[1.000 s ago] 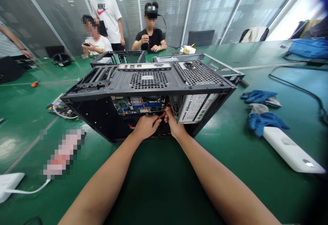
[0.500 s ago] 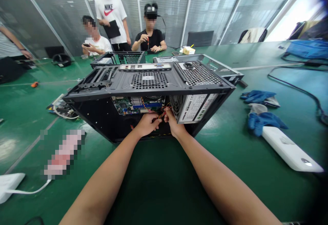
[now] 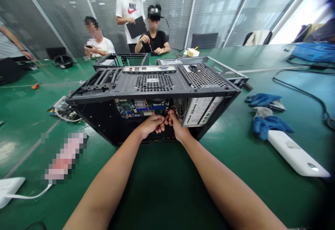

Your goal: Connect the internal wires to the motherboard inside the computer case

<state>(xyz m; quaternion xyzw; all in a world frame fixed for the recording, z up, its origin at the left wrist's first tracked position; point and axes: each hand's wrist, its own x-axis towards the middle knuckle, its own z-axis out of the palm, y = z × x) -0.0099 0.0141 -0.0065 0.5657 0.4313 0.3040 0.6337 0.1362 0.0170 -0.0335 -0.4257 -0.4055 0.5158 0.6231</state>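
Observation:
A black computer case (image 3: 115, 99) lies on the green table with its open side facing me. Inside it are a green motherboard (image 3: 125, 108) on the left and a power supply (image 3: 201, 111) with a white label on the right. My left hand (image 3: 153, 124) is closed on a thin bundle of red and dark cables (image 3: 166, 118) in the opening. Right beside the power supply's fan, my right hand (image 3: 175, 123) pinches the same cables. The far ends of the cables are hidden inside the case.
Blue work gloves (image 3: 270, 125) and a white oblong device (image 3: 295, 151) lie on the right. At left are a loose circuit board (image 3: 65, 109) and a blurred-out item (image 3: 65, 158) on a white cable. Behind stands another open case (image 3: 225, 67); several people are across the table.
My left hand has shifted slightly and its fingers have turned on the cables; the right hand stays almost in place. Across the table, the standing person has moved to the right.

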